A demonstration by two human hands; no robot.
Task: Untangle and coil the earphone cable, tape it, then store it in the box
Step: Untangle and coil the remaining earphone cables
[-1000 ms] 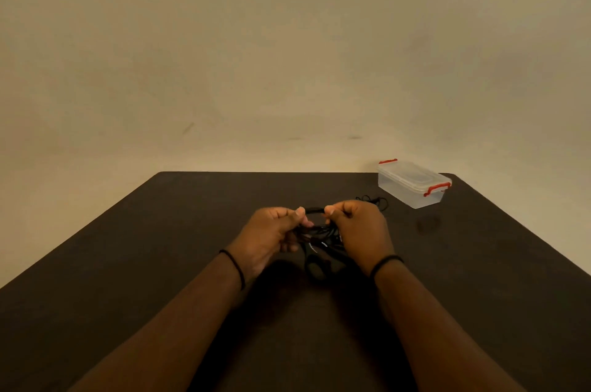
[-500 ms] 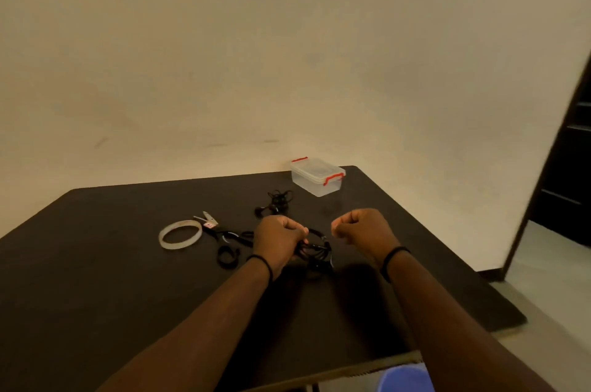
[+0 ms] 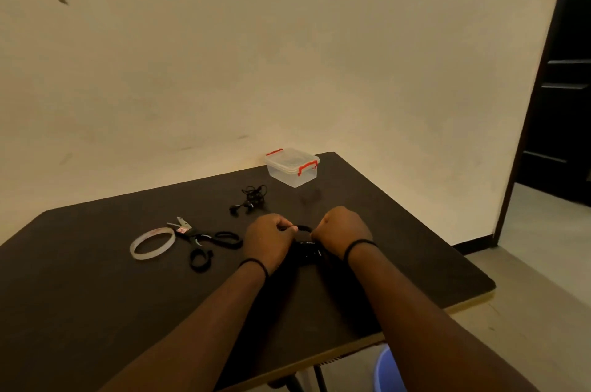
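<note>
Head view, we see our left hand and right hand both curled tight, pinching the black earphone cable between them mid-table, lidded box at far right corner, tape and scissors toward the left edge.

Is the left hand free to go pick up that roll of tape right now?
Probably not yet: the left hand grips the earphone cable, as does the right hand. The tape roll lies unblocked beside the scissors.
</note>
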